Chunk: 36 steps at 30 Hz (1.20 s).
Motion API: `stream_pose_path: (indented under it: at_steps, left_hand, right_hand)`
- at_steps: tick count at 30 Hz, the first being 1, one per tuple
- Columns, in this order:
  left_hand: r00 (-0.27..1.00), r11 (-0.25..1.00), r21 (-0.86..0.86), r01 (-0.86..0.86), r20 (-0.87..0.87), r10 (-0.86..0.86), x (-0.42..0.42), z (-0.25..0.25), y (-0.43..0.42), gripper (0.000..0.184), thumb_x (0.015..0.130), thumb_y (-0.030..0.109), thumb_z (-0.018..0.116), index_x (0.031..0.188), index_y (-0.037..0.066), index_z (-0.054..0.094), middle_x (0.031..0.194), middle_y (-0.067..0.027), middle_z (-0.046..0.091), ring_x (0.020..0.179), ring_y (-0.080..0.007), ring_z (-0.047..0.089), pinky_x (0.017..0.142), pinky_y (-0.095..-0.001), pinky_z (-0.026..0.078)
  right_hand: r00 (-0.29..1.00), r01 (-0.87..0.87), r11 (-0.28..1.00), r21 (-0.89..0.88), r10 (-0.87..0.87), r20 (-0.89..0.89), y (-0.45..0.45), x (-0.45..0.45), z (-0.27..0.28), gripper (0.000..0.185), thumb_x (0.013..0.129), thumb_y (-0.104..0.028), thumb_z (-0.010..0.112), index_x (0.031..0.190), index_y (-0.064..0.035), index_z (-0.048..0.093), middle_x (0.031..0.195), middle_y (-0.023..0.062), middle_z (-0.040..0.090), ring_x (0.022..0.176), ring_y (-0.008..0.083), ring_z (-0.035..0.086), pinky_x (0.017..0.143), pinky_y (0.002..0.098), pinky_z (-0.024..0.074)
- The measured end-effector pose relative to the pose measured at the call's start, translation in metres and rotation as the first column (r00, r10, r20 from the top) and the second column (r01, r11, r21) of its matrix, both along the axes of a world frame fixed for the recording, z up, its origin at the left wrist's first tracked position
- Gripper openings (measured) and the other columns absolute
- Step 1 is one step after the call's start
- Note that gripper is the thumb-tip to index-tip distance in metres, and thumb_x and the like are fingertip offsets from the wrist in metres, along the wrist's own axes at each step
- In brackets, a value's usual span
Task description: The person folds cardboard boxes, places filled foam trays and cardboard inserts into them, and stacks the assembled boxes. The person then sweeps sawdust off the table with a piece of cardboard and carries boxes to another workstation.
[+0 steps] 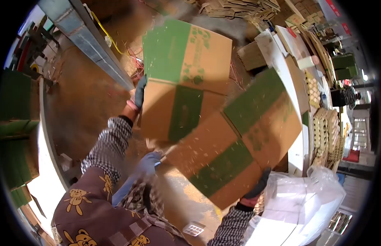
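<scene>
My left hand point(140, 92), in a dark glove, grips the left edge of a stack of flat cardboard boxes point(166, 53) printed green and brown. My right hand point(259, 186), gloved as well, holds the lower right edge of another flattened box point(239, 135) with green bands. This second box is tilted and overlaps the right side of the stack. The fingers of both hands are partly hidden by the cardboard.
A metal post point(86, 39) stands at the upper left. On the right are egg trays point(321, 131) on a white table and a clear plastic bag point(297, 201). Flat cardboard point(235, 8) lies piled at the top. Green boxes point(14, 98) stand at the far left.
</scene>
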State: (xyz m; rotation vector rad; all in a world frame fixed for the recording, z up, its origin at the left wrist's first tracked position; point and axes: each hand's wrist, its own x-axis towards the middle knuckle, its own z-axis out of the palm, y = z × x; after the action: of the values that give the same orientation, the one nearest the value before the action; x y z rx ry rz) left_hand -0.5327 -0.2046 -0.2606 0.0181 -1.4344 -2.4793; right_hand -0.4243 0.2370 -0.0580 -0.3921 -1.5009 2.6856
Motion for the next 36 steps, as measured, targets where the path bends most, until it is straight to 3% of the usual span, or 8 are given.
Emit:
stream_pose_path:
  at_steps: [9,11,13,22,24,26,31,36]
  left_hand:
    - [0.913,0.893,0.448,0.032,0.351,-0.209,-0.077,-0.143,-0.058,0.043,0.094,0.042,0.046,0.117,0.008,0.06,0.111,-0.0071,0.064,0.1,-0.0203,0.061,0.09,-0.0318,0.048]
    - [0.945,0.734,-0.645,-0.213,0.055,0.322,-0.075,-0.179,-0.069,0.051,0.092,0.051,0.048,0.116,0.008,0.061,0.107,-0.0071,0.066,0.095,-0.0228,0.062,0.087,-0.0336,0.049]
    - [0.623,0.948,0.297,-0.112,0.765,-0.166,-0.074,-0.168,-0.084,0.061,0.09,0.06,0.048,0.122,0.009,0.058,0.109,-0.0064,0.064,0.095,-0.0242,0.059,0.084,-0.0359,0.049]
    - [0.81,0.976,0.126,0.177,0.544,-0.217,0.056,-0.132,-0.085,0.038,0.101,0.034,0.037,0.122,0.007,0.054,0.114,-0.0107,0.059,0.102,-0.0218,0.058,0.091,-0.0393,0.045]
    - [0.624,0.667,0.442,0.6,0.264,-0.736,0.101,-0.071,0.007,0.044,0.102,0.039,0.036,0.132,0.009,0.048,0.123,-0.0075,0.056,0.109,-0.0231,0.055,0.098,-0.0393,0.042]
    - [0.2,0.235,0.522,0.82,0.123,-0.972,0.144,-0.055,0.08,0.047,0.102,0.04,0.035,0.138,0.011,0.044,0.135,-0.0062,0.05,0.118,-0.0258,0.051,0.104,-0.0392,0.037]
    - [0.035,-0.134,-0.38,0.915,0.408,-0.912,0.309,0.016,0.323,0.044,0.097,0.024,0.048,0.136,0.003,0.048,0.138,-0.0117,0.046,0.125,-0.0231,0.045,0.105,-0.0355,0.035]
    - [-0.577,-0.7,-0.194,0.687,0.44,-0.688,0.483,0.171,0.503,0.039,0.095,0.016,0.048,0.132,0.002,0.048,0.121,-0.009,0.059,0.098,-0.0186,0.061,0.085,-0.0294,0.049]
  right_hand:
    - [0.903,0.083,0.947,0.31,-0.203,0.378,0.068,0.109,-0.089,0.053,0.098,-0.04,0.049,0.136,-0.004,0.042,0.133,0.0103,0.051,0.118,0.0254,0.052,0.099,0.0382,0.0437]
    - [0.866,0.177,0.965,0.195,-0.247,0.434,0.057,0.124,-0.103,0.053,0.097,-0.039,0.05,0.136,-0.0037,0.043,0.133,0.011,0.051,0.118,0.0255,0.052,0.099,0.0382,0.0443]
    - [0.798,0.284,0.957,-0.054,-0.205,0.566,0.029,0.133,-0.089,0.052,0.097,-0.038,0.05,0.134,-0.0019,0.045,0.129,0.0106,0.055,0.115,0.024,0.055,0.097,0.0368,0.0459]
    - [0.752,0.517,0.856,0.018,-0.464,0.468,0.052,0.303,-0.137,0.041,0.098,-0.02,0.049,0.131,0.0032,0.049,0.127,0.0125,0.057,0.116,0.0189,0.054,0.102,0.0312,0.0415]
    - [0.875,0.335,0.813,0.477,-0.456,0.163,0.033,0.352,-0.094,0.034,0.095,-0.015,0.055,0.123,0.0038,0.057,0.121,0.0124,0.061,0.11,0.0189,0.058,0.099,0.0302,0.0449]
    - [0.79,0.503,0.861,0.07,-0.491,0.367,0.038,0.396,-0.073,0.038,0.091,-0.021,0.063,0.121,0.0035,0.059,0.108,0.0096,0.067,0.091,0.0163,0.064,0.083,0.0283,0.0515]
    - [0.575,0.72,0.569,0.398,-0.81,0.117,0.014,0.569,-0.06,0.046,0.085,-0.031,0.071,0.118,-0.0006,0.062,0.097,0.0067,0.07,0.087,0.0114,0.062,0.077,0.026,0.0506]
    - [0.31,0.943,0.302,-0.14,-0.95,0.034,-0.031,0.707,-0.001,0.042,0.087,-0.023,0.068,0.123,-0.0042,0.059,0.11,0.005,0.066,0.1,0.0111,0.06,0.084,0.0268,0.0483]
